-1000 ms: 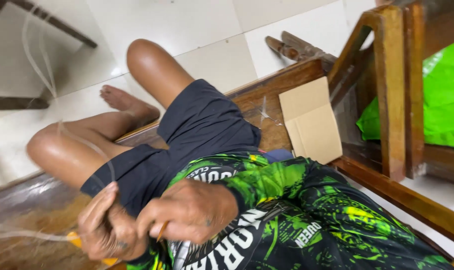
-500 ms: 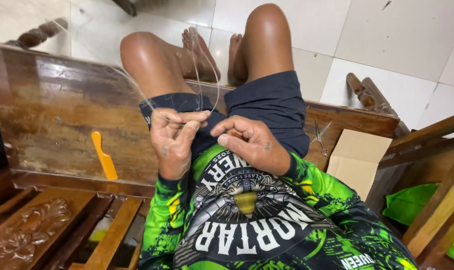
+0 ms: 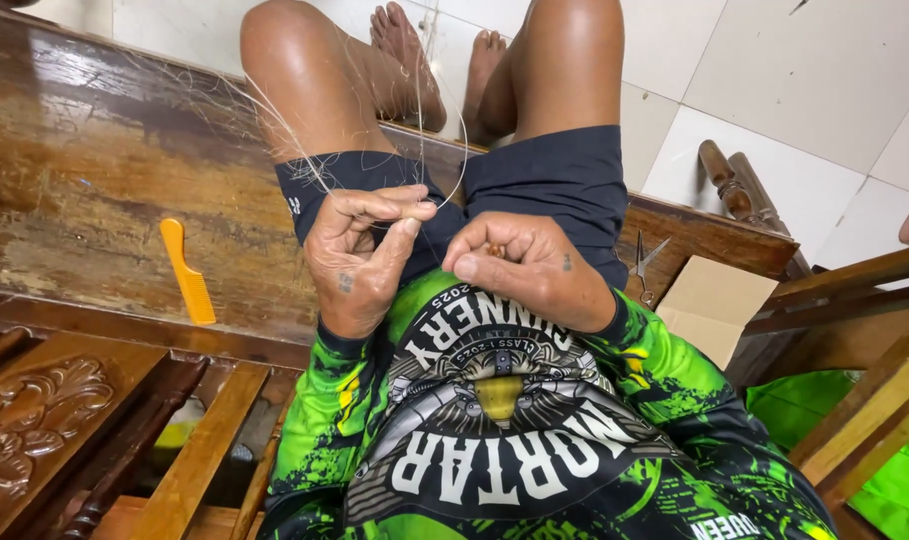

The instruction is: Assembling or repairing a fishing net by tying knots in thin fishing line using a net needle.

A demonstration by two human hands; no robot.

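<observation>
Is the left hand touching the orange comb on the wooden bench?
Apart. The head view shows the left hand pinching thin strands over the lap, while the orange comb lies alone on the wooden bench, bare wood between them.

Single head-worn view, looking steeply down the person's torso, close over both hands, lap and wooden bench [image 3: 94, 200]

The small brown object [image 3: 495, 250] inside the curled right hand [image 3: 534, 268] is mostly hidden.

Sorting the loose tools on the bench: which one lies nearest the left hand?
The orange comb, flat on the wood beside the left hand; the scissors lie past the right hand.
</observation>
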